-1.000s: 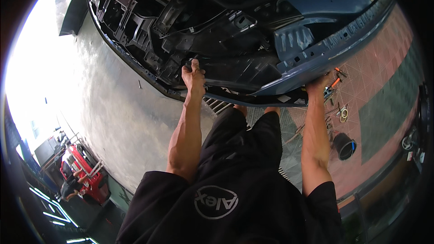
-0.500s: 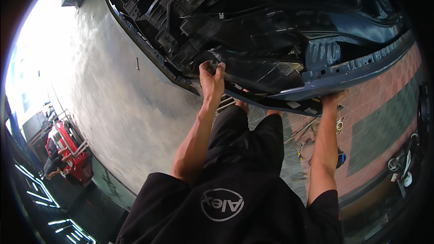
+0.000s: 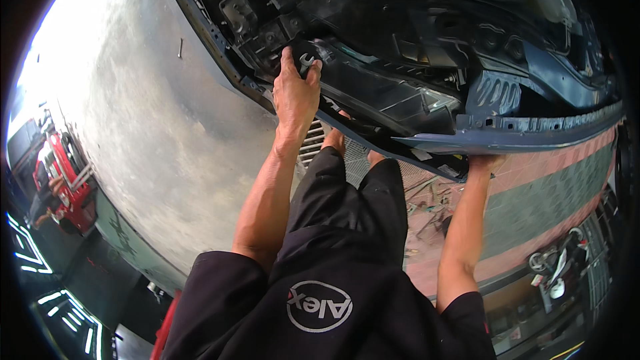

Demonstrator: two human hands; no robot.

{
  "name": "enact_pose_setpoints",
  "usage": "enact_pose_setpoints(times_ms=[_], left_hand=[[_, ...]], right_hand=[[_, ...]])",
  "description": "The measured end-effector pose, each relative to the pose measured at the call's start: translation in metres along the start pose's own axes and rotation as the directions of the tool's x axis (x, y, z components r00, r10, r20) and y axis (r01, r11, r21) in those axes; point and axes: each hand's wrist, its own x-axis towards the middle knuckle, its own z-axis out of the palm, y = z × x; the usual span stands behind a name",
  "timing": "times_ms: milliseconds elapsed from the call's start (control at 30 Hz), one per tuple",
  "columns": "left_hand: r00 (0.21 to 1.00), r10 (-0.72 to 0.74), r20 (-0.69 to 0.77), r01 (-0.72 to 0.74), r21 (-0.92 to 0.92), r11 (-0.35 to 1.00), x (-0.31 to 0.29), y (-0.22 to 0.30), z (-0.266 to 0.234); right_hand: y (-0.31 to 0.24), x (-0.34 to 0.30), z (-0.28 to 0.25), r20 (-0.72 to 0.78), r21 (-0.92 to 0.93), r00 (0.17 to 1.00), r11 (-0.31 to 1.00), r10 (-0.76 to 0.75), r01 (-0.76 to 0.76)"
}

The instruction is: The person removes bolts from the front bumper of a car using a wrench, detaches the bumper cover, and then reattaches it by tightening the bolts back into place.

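My left hand [image 3: 295,101] is at the front corner of the car's open engine bay, beside a black headlight [image 3: 393,97]. A metal wrench [image 3: 306,63] sits in its grip, the open jaw showing between thumb and index finger. The index finger points forward against the dark parts, and the rest of the wrench is hidden. Farther right, my right hand [image 3: 485,163] reaches under the lower edge of the blue-grey body panel [image 3: 513,141]. Its fingers are out of sight behind that edge. Below the headlight runs a dark bumper piece [image 3: 373,143].
A thin metal tool [image 3: 179,48] lies on the worn grey floor [image 3: 153,147] at left. Beyond it, at far left, stands a red machine [image 3: 72,197] with a person next to it. Several loose tools are on the pink floor. White cables [image 3: 557,267] lie at lower right.
The view has shifted. My left index finger has straightened forward, and the wrench's jaw now shows clearly between finger and thumb. My right hand stays under the panel edge.
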Motion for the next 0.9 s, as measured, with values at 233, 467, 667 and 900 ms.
enact_pose_setpoints(times_ms=[233,467,667,900], left_hand=[[0.998,-0.048,-0.045,0.057,0.225,0.973,-0.006,0.004,0.007],[0.963,-0.028,-0.268,0.043,0.053,0.998,-0.015,-0.020,0.031],[0.934,0.103,-0.342,-0.094,0.042,0.995,-0.019,-0.028,0.041],[0.950,0.147,-0.277,-0.139,0.050,0.989,-0.028,-0.028,0.025]], right_hand=[[0.000,0.008,-0.009,-0.038,-0.057,0.999,0.998,0.011,-0.013],[-0.014,-0.039,0.033,-0.204,-0.267,0.894,0.901,-0.399,0.341],[-0.011,-0.094,0.046,0.381,-0.607,0.314,0.021,-0.869,0.795],[0.078,-0.142,0.162,0.976,-0.118,0.048,-0.333,-0.211,0.935]])
